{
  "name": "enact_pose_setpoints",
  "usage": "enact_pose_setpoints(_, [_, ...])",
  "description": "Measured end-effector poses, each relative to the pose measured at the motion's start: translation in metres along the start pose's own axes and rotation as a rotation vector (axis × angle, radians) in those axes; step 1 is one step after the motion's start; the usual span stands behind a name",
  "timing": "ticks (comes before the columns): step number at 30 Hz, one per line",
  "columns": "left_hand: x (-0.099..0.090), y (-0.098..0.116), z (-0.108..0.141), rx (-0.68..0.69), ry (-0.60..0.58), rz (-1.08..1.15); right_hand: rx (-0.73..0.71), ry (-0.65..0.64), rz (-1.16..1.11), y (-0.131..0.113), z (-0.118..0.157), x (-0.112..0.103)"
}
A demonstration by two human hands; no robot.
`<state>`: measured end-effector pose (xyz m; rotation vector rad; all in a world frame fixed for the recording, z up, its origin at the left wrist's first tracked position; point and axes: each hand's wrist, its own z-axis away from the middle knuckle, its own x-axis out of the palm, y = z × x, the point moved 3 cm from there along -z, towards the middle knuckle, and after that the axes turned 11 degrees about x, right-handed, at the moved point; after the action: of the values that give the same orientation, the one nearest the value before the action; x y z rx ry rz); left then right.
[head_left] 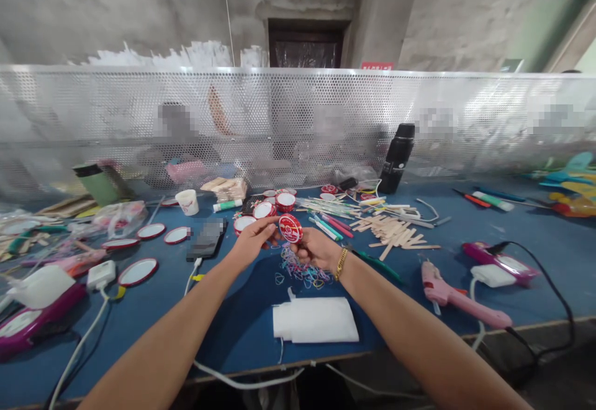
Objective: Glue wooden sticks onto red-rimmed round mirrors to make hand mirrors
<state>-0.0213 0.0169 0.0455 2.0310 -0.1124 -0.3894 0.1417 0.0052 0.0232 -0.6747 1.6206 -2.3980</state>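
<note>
A small round red disc (290, 228) with white print is held up over the middle of the table. My right hand (316, 250) grips its lower right edge between thumb and fingers. At its left edge is my left hand (255, 242), fingers bent and close to the disc; whether they press on it is hard to tell. Beneath the hands lies a pile of coloured rubber bands (307, 270). Just behind are several red-rimmed round pieces (264, 210). Nearer to me a folded white cloth (316, 320) lies flat.
Wooden sticks (395, 233) and a pink glue gun (465, 301) lie to the right. A black bottle (397, 158) stands by the perforated metal screen (298, 105). On the left are a phone (207, 239), a paper cup (187, 202), white-faced discs (138, 271) and cables.
</note>
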Motion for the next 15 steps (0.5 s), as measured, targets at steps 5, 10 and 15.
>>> enact_pose_setpoints(5, [-0.001,-0.003,0.001,-0.088,0.041,0.081,-0.138,0.188,0.164,0.002,-0.003,-0.003])
enact_pose_setpoints(10, [-0.004,-0.008,0.000,-0.131,0.055,-0.001,-0.298,0.366,0.240,0.004,-0.010,-0.011])
enact_pose_setpoints(15, [-0.017,-0.007,-0.005,-0.061,0.227,-0.073,-0.494,0.512,0.603,-0.005,-0.003,-0.017])
